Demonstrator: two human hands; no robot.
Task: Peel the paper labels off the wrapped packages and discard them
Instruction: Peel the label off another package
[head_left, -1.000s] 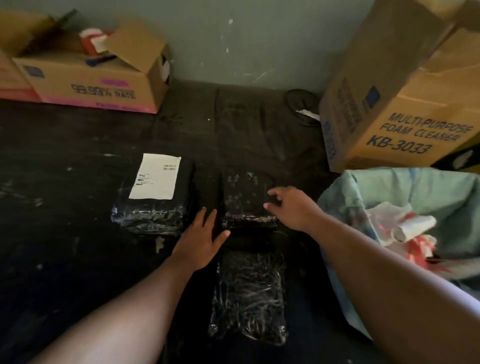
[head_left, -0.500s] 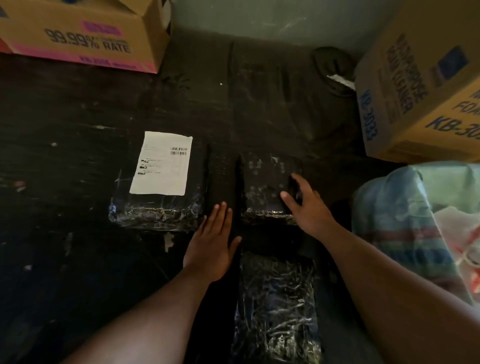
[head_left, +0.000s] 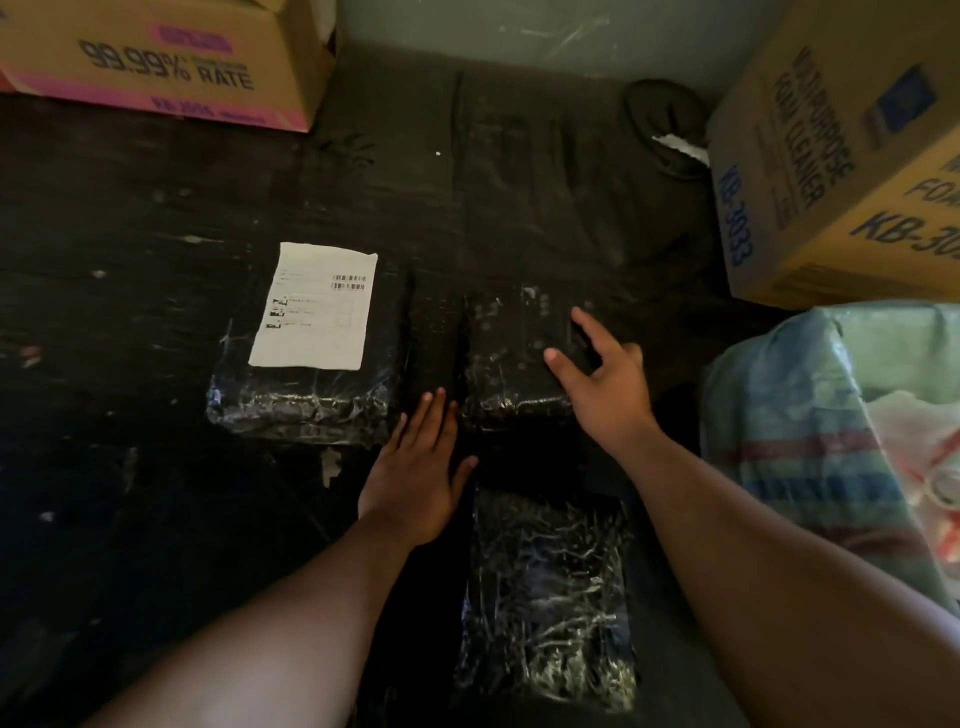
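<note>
On the dark floor, a white rectangular paper label (head_left: 317, 306) sits stuck to the left black plastic-wrapped package (head_left: 306, 395). The left hand (head_left: 415, 473) lies flat, fingers together, between it and the middle black wrapped package (head_left: 509, 364), where the right hand (head_left: 602, 374) rests with fingers spread, empty. A third glossy wrapped package (head_left: 545, 597) lies nearer, its details lost in shadow.

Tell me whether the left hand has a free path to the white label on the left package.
Probably yes. The left hand lies flat and empty beside the near right corner of the left package, and the white label lies exposed on top, with nothing between them. The right hand is busy on the middle package.
</note>
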